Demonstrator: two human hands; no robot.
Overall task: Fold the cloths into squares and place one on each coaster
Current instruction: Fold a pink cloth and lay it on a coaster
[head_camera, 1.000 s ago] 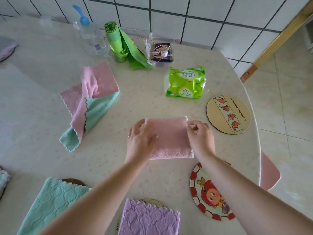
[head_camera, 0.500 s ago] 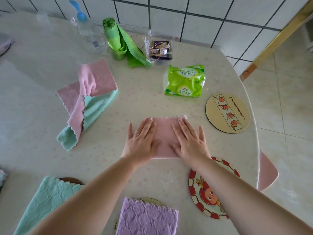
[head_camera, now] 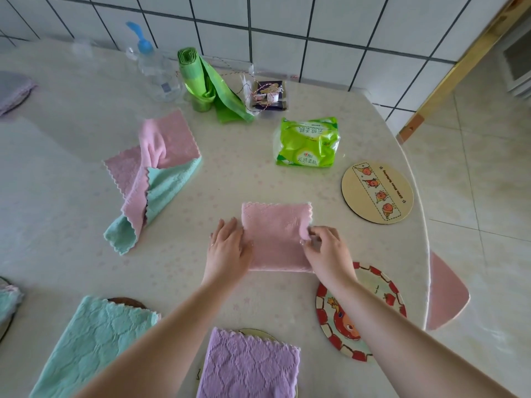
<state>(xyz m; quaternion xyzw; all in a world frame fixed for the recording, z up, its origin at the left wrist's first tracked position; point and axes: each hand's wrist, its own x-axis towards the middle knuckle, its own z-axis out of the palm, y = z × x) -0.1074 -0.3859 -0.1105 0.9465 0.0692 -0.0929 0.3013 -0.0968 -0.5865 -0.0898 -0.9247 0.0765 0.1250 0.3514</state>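
A folded pink cloth [head_camera: 274, 234] lies flat in the middle of the table. My left hand [head_camera: 228, 249] rests at its left edge, fingers together against the cloth. My right hand [head_camera: 327, 251] pinches the cloth's right edge, lifting it slightly. A round tan coaster [head_camera: 377, 192] sits bare to the right. A red-rimmed cartoon coaster [head_camera: 359, 314] lies partly under my right forearm. A folded purple cloth [head_camera: 248, 366] covers a coaster near me. A folded teal cloth [head_camera: 92, 346] covers a dark coaster at lower left.
A loose pink and teal cloth pile [head_camera: 149, 173] lies left of centre. At the back stand a green bag roll [head_camera: 207, 81], a clear bottle [head_camera: 155, 67], a small wrapped packet [head_camera: 267, 96] and a green tissue pack [head_camera: 307, 142]. The table edge [head_camera: 422, 225] curves on the right.
Both hands pressed flat on the pink cloth half a second ago. Now they have slid to its sides, and the right hand pinches the right edge.
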